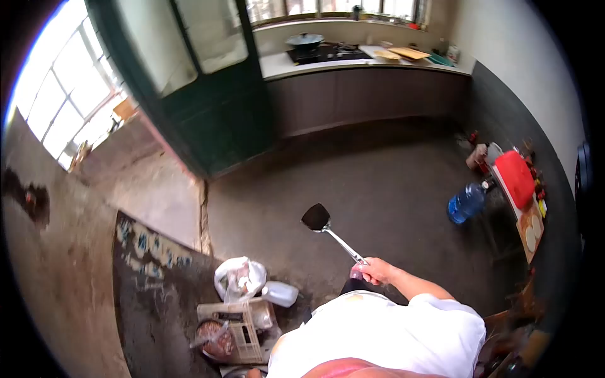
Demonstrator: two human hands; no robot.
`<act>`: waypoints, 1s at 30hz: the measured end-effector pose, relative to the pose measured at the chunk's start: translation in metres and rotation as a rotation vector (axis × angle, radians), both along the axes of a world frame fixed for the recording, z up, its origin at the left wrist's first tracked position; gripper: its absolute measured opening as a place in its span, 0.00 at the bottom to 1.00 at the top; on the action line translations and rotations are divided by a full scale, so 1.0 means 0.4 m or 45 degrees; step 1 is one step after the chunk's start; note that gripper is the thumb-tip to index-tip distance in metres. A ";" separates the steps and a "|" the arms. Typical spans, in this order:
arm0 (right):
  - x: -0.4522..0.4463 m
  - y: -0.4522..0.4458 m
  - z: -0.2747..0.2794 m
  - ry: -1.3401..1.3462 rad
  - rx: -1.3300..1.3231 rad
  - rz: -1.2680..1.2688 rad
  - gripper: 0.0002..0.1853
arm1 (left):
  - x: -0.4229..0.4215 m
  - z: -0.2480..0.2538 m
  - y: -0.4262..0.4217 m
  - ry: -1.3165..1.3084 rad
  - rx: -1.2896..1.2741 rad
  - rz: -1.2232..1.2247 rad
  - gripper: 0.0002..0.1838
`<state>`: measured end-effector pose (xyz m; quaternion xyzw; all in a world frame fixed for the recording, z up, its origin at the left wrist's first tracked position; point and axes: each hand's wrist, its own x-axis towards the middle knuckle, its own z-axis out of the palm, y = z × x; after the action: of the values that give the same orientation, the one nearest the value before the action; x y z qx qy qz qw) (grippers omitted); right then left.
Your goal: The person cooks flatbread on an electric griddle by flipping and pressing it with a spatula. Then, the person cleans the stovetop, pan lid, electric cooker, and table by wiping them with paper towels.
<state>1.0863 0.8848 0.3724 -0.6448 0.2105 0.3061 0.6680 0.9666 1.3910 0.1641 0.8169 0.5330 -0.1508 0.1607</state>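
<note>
My right hand [377,271] is closed around the handle of a metal wok spatula [340,243]. Its broad, dark blade [316,217] points forward and slightly left, held out over the floor in front of my body. Something purplish shows just below the grip, too small to make out. My left hand does not show clearly. At the bottom edge, beside my white shirt [397,327], a small rounded patch cannot be identified.
A green door [220,120] stands ahead left. Along the far wall runs a counter [277,66] with a wok [305,41] on a black stove [331,54]. A water bottle [466,203] is right, by a red item [515,179]. A plastic crate [242,331], white bag [239,277] and jug [280,293] sit lower left.
</note>
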 end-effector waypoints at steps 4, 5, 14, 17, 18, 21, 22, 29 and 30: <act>0.004 -0.206 -0.046 -0.079 0.038 -0.258 0.12 | 0.104 -0.088 -0.090 0.102 -0.119 -0.705 0.15; 0.008 -0.248 -0.053 -0.099 0.047 -0.311 0.12 | 0.126 -0.111 -0.108 0.120 -0.151 -0.882 0.15; 0.074 -0.579 -0.045 -0.224 0.109 -0.668 0.12 | 0.497 -0.213 -0.253 0.268 -0.275 -1.963 0.13; 0.069 -0.663 -0.069 -0.245 0.076 -0.788 0.12 | 0.608 -0.186 -0.357 0.396 -0.335 -1.727 0.13; 0.070 -0.674 -0.082 -0.232 0.049 -0.842 0.12 | 0.653 -0.183 -0.389 0.416 -0.344 -1.651 0.13; 0.079 -0.724 -0.119 -0.176 0.057 -1.026 0.12 | 0.820 -0.167 -0.506 0.452 -0.354 -1.424 0.13; 0.079 -0.739 -0.146 -0.180 0.046 -1.084 0.12 | 0.883 -0.161 -0.548 0.445 -0.361 -1.362 0.13; 0.189 -0.940 -0.210 -0.156 -0.353 -1.274 0.11 | 1.421 -0.114 -1.006 0.192 -0.439 -1.282 0.14; 0.212 -0.958 -0.191 -0.182 -0.309 -1.364 0.11 | 1.506 -0.094 -1.135 0.129 -0.467 -1.341 0.14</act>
<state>1.1711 0.5015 0.2960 -0.5390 0.4969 -0.1476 0.6639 1.5691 0.9368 0.1266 0.9233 0.0252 -0.3398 0.1774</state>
